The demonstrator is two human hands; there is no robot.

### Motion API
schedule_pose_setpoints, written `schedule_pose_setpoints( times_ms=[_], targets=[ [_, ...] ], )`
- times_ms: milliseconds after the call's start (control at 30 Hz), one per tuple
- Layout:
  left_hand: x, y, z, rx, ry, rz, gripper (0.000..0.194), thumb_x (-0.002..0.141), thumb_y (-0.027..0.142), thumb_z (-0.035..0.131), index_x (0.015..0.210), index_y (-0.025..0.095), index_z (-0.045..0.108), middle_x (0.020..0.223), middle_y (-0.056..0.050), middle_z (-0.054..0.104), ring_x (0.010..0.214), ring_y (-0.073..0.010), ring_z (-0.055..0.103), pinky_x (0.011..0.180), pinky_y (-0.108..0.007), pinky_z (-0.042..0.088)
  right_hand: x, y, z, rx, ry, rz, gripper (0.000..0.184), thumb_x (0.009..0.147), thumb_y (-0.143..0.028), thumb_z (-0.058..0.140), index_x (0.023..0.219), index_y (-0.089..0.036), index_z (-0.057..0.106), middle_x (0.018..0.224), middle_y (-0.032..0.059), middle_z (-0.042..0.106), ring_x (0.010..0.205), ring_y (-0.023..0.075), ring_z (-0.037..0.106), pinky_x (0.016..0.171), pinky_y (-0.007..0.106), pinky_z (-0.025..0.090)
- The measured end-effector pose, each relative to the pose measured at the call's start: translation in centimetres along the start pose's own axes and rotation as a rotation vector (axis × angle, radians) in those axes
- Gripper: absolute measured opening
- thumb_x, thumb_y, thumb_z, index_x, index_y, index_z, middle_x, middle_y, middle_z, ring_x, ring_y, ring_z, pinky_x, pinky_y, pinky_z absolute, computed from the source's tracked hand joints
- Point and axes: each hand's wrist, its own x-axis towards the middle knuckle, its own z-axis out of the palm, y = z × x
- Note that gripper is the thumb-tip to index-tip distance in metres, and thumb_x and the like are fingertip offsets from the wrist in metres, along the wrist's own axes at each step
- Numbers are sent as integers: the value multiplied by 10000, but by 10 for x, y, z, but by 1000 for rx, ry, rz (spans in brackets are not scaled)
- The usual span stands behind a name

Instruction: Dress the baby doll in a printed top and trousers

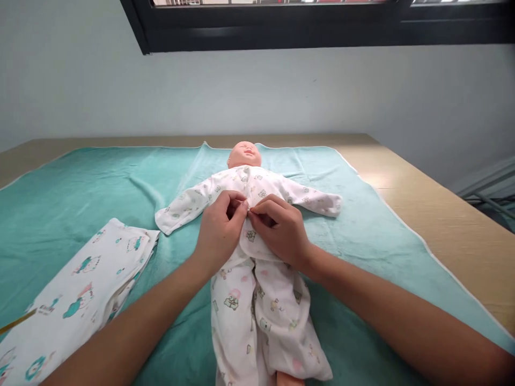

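Note:
A baby doll (244, 154) lies on its back, head toward the wall, dressed in a white patterned baby shirt (263, 179) and matching pants (235, 321). Over the shirt's front, my left hand (221, 230) pinches the fabric at the middle of the chest. My right hand (281, 228) pinches the same spot from the other side, fingertips almost touching those of the left. Whatever fastening lies between the fingertips is too small to make out. Both sleeves spread outward, and a bit of the doll's leg (287, 379) shows below one pants leg.
A teal blanket (100, 177) with a pale edge covers much of the wooden table (442, 214). At left lies a folded white printed cloth (88, 284), with a thin yellowish strip (18, 321) beside it. Behind are a wall and a dark window frame (273, 27).

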Motion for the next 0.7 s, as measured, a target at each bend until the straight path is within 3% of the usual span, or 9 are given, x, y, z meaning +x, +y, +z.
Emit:
schedule_pose_setpoints(
  times_ms=[333, 700],
  targets=[
    [-4, 0, -1, -57, 7, -10, 138, 849, 239, 631, 985, 217, 641, 796, 18, 632, 730, -126, 595, 686, -248, 484, 2, 2, -1, 112, 8, 15, 151, 878, -150, 597, 739, -210, 591, 823, 20, 650, 680, 124, 581, 613, 271, 471],
    [-5, -4, -2, -154, 43, -83, 107, 803, 229, 664, 897, 204, 620, 776, 16, 610, 690, -108, 557, 634, -223, 469, 1, 1, -1, 112, 0, -58, 146, 899, -145, 586, 798, -223, 656, 861, 32, 676, 740, 135, 624, 649, 282, 497]
  ],
)
